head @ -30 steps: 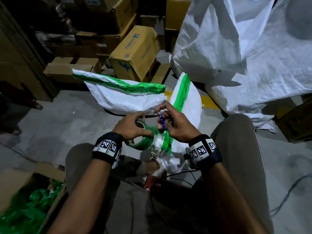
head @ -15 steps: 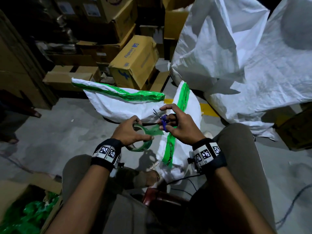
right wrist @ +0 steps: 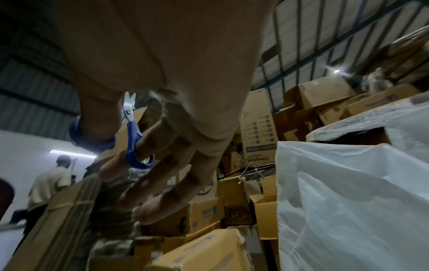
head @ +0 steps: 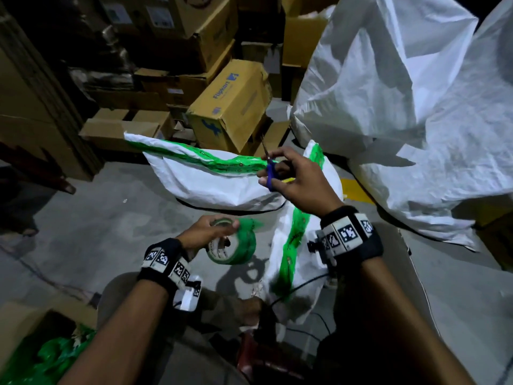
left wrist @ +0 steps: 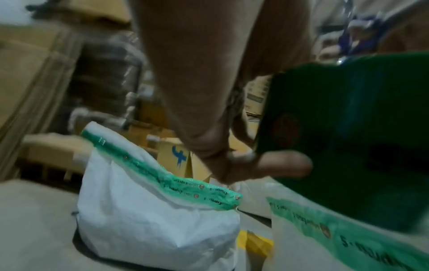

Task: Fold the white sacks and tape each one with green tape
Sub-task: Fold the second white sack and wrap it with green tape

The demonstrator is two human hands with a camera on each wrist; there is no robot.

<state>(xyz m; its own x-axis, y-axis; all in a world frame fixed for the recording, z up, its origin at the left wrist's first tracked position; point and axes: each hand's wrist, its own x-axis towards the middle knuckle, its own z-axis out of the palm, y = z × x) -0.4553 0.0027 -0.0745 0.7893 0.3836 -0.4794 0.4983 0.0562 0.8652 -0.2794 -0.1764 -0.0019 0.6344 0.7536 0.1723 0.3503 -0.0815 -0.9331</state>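
Two folded white sacks carry green tape strips: one sack (head: 211,184) lies on the floor ahead, the other (head: 302,254) stands between my knees. My left hand (head: 211,232) grips a green tape roll (head: 233,248) low at centre; a short loose tape end sticks out from it. My right hand (head: 291,176) is raised over the far sack and holds small blue-handled scissors (head: 269,170), thumb and a finger through the loops, blades pointing up. In the left wrist view the tape roll (left wrist: 348,128) fills the right side under my thumb. The scissors (right wrist: 132,128) show clearly in the right wrist view.
A large pile of loose white sacks (head: 410,107) rises at the right. Cardboard boxes (head: 230,104) are stacked behind the far sack. An open box with green tape scraps (head: 41,357) sits at the lower left. Grey concrete floor (head: 97,223) lies on the left. A person (right wrist: 48,183) stands far off.
My hands were together, scissors at the tape between roll and near sack. Now the roll is free of the sack in my left hand, and my right hand has lifted the scissors up and away.
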